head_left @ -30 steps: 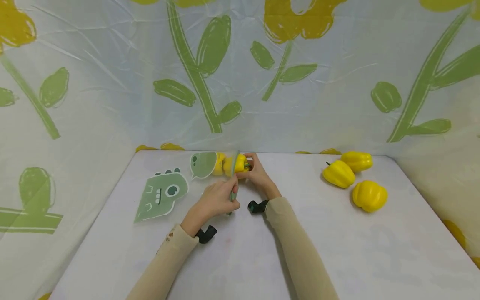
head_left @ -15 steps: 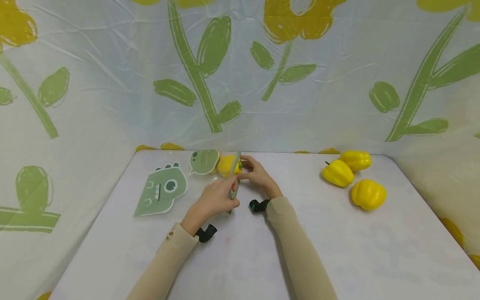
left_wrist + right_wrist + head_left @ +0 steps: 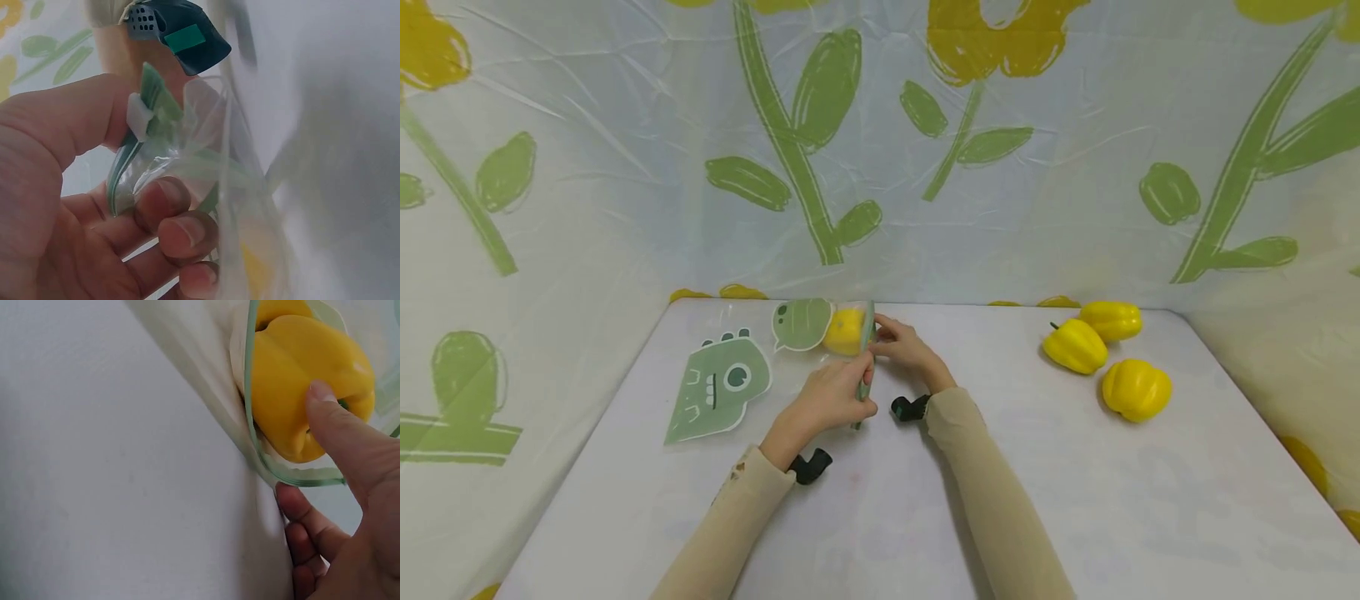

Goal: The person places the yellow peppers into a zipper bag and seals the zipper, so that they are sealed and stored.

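A clear zip bag with green monster prints lies on its side, its green-edged mouth facing right. My left hand pinches the near part of the mouth edge; in the left wrist view a white slider shows by the thumb. Just inside the mouth is a yellow bell pepper, with part of another yellow pepper behind it. My right hand is at the mouth. Its thumb reaches in and presses the pepper near the stem, while the fingers lie outside under the bag's rim.
Three yellow bell peppers rest at the right of the white table. A flower-print curtain stands behind the table and along its sides. Black wrist cameras sit by both wrists.
The pepper at the mouth has slid left, deeper into the bag, pushed by my right hand, which followed it slightly left. My left hand keeps its pinch on the bag edge.
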### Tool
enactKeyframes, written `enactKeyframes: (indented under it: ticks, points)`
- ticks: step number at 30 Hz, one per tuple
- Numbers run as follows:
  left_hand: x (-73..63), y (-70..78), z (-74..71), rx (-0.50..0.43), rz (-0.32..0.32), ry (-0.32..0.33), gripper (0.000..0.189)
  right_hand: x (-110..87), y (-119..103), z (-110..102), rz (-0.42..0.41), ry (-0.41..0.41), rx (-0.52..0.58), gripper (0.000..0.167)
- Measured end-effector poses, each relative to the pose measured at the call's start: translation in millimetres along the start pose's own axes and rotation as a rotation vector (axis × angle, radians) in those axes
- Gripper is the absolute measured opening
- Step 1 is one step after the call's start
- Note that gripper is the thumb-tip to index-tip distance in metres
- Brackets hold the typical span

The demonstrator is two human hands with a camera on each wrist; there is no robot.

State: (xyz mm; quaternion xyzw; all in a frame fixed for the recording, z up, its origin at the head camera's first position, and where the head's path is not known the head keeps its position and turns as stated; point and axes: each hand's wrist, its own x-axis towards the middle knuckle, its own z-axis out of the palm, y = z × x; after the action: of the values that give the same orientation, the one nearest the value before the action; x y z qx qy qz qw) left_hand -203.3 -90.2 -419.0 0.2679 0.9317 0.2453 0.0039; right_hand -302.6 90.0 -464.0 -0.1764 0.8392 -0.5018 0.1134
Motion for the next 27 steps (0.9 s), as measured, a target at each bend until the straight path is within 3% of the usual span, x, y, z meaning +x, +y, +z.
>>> enactKeyframes:
  ticks: [5,11,19,27]
  points:
    - [0.3,0.0,-0.2,0.0,-0.001,0.012,0.029,-3.0,-6,1,0.021,0.044,-0.097,0.063]
    - [1.1,0.0,1.4,-0.014,-0.024,0.01,0.028,-15.0,-21,-16,0.034,0.033,-0.05,0.062]
    - [0.7,0.1,3.4,-0.023,-0.051,-0.004,0.027,-50.1,-43,-92,-0.032,0.107,-0.333,0.058]
    - [0.2,0.7,5.5,-0.024,-0.059,-0.004,0.026,-95.0,-42,-175,0.045,0.178,-0.556,0.057]
